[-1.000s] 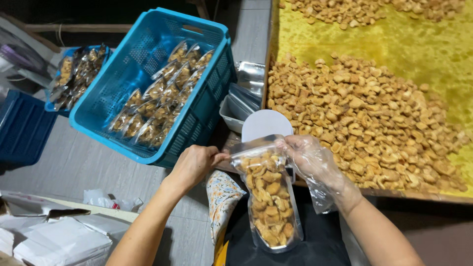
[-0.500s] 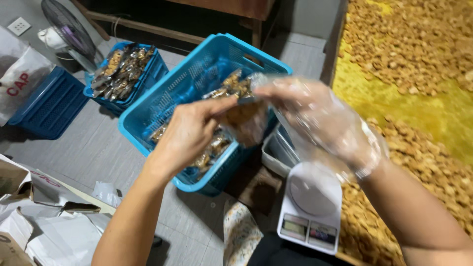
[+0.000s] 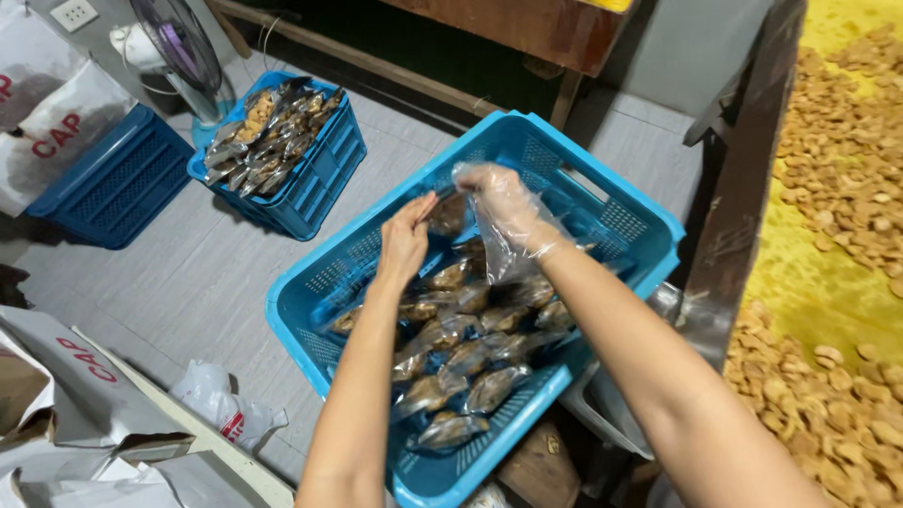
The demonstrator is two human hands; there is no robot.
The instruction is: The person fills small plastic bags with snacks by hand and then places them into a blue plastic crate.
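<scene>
Both my hands reach into a large light-blue plastic crate [image 3: 602,179] on the floor. My left hand [image 3: 406,240] and my right hand [image 3: 503,209], which wears a loose clear plastic glove, together hold a clear bag of brown snack pieces [image 3: 450,213] just above the rows inside the crate. Several filled snack bags [image 3: 461,362] lie stacked in the crate's near half. The far part of the crate shows bare mesh floor.
A smaller blue crate [image 3: 320,179] full of snack bags sits at the back left, beside an upturned dark-blue crate [image 3: 113,183] and a fan [image 3: 174,42]. Loose snack pieces [image 3: 837,179] cover a yellow sheet on the right. Cardboard and white bags [image 3: 85,414] lie at the lower left.
I carried the filled bag from above the scale to the large crate on the left. My view swung left and down; both hands now lower the bag inside the crate.
</scene>
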